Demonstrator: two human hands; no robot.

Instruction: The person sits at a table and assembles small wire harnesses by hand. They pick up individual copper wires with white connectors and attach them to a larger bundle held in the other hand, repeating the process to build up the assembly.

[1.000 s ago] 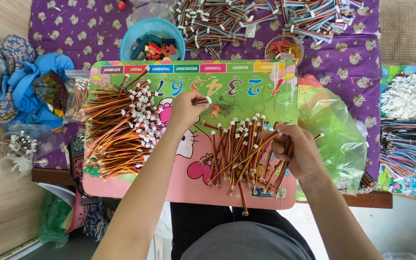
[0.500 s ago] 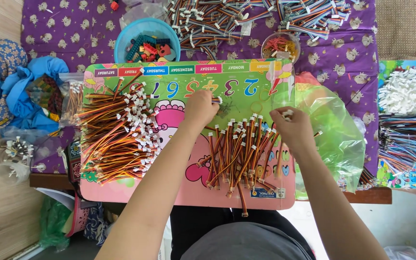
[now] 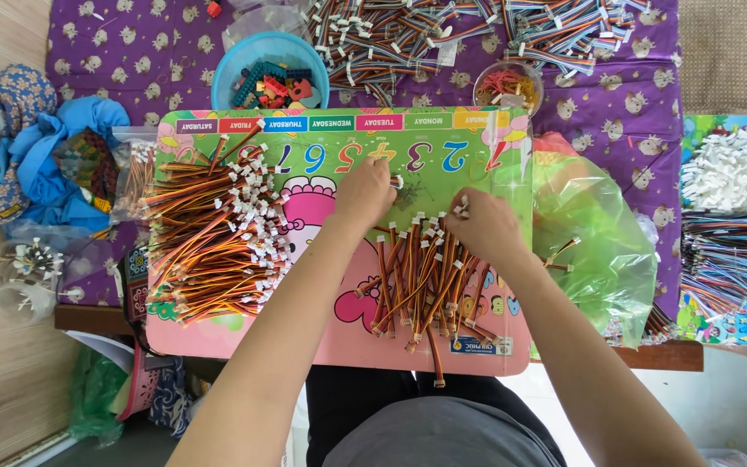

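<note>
A colourful children's board (image 3: 339,134) lies across my lap and the table edge. On its left sits a big heap of brown, red and orange cable leads with white plugs (image 3: 209,233). A smaller heap of the same leads (image 3: 425,281) lies at the middle. My left hand (image 3: 365,195) is closed over a small white plug just above that heap. My right hand (image 3: 482,227) rests on the heap's top end, fingers pinched on a white plug of a lead.
A blue bowl of small coloured parts (image 3: 272,73) and a small clear cup (image 3: 507,86) stand behind the board, among multicoloured ribbon cables (image 3: 443,35). A green plastic bag (image 3: 594,233) lies right. More cables and white plugs (image 3: 728,216) fill the far right. Blue cloth (image 3: 45,156) lies left.
My right hand has moved up and left from the lower right of the small heap to its top end. My left hand stays near the board's middle.
</note>
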